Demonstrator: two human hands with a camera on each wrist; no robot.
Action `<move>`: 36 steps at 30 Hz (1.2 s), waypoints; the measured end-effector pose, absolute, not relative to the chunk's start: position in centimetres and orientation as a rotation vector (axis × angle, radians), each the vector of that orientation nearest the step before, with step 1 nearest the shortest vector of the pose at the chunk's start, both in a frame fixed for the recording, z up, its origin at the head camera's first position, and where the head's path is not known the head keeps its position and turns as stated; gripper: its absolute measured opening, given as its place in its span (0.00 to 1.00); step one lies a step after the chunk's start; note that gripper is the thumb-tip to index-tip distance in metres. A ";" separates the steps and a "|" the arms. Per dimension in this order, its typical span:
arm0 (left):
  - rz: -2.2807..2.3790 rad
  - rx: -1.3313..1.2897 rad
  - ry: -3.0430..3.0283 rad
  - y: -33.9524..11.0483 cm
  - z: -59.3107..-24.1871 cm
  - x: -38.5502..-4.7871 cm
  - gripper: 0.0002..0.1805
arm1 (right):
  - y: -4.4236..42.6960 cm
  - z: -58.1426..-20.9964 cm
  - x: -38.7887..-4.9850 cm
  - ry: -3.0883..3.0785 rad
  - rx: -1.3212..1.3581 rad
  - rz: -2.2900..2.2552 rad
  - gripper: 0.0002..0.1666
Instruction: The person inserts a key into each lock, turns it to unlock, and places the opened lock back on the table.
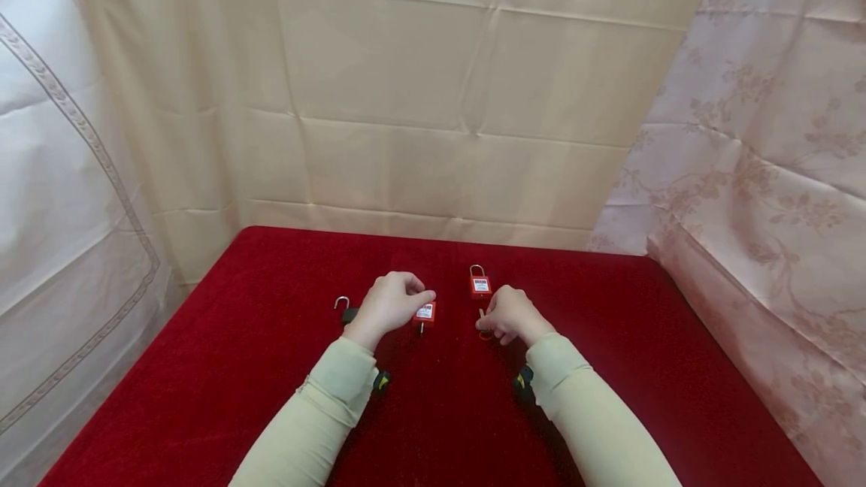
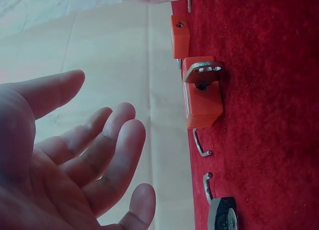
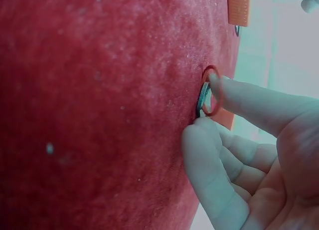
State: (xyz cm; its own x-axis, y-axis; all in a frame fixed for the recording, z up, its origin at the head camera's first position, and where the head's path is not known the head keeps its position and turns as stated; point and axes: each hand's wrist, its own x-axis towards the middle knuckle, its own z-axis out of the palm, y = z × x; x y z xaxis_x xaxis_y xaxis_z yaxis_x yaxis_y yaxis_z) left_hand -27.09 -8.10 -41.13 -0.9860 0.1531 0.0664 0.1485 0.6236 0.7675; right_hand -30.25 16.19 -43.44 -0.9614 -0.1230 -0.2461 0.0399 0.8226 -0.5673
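Observation:
My left hand (image 1: pixel 389 305) hovers beside a red padlock (image 1: pixel 425 313), fingers loosely bent and apart from it in the left wrist view. A key (image 2: pixel 204 70) stands in that padlock's keyhole, and its shackle (image 2: pixel 200 144) has a free end. My right hand (image 1: pixel 513 316) pinches a small key (image 3: pixel 203 98) with a red ring (image 3: pixel 212 67) between thumb and finger, low over the cloth. Just beyond this hand lies a second red padlock (image 1: pixel 479 285) with a white label; its keyhole (image 2: pixel 180 25) holds no key.
A black padlock (image 1: pixel 349 316) with its shackle swung open lies left of my left hand, partly hidden by it. Red cloth (image 1: pixel 440 412) covers the table. Beige curtain (image 1: pixel 392 96) hangs behind, with patterned curtains at both sides.

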 end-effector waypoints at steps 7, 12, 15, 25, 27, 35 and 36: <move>1.312 0.268 2.838 -7.9 -41.0 -26.9 0.12 | 16.3 -43.4 -30.4 2.734 -0.065 -0.813 0.14; 1.296 0.262 2.850 -7.8 -41.1 -26.9 0.12 | 16.3 -43.4 -30.5 2.723 -0.067 -0.817 0.14; 1.301 0.250 2.837 -7.8 -41.1 -26.9 0.12 | 16.3 -43.5 -30.5 2.715 -0.070 -0.819 0.14; 1.306 0.244 2.826 -8.0 -41.4 -26.9 0.12 | 16.5 -43.9 -30.6 2.664 -0.073 -0.876 0.12; 1.304 0.243 2.827 -8.0 -41.4 -27.0 0.12 | 16.4 -43.8 -30.6 2.655 -0.064 -0.889 0.12; 1.302 0.244 2.831 -8.0 -41.3 -27.0 0.12 | 16.2 -43.5 -30.6 2.645 -0.044 -0.891 0.12; 1.304 0.241 2.829 -8.1 -41.3 -27.0 0.13 | 16.2 -43.5 -30.6 2.642 -0.044 -0.893 0.12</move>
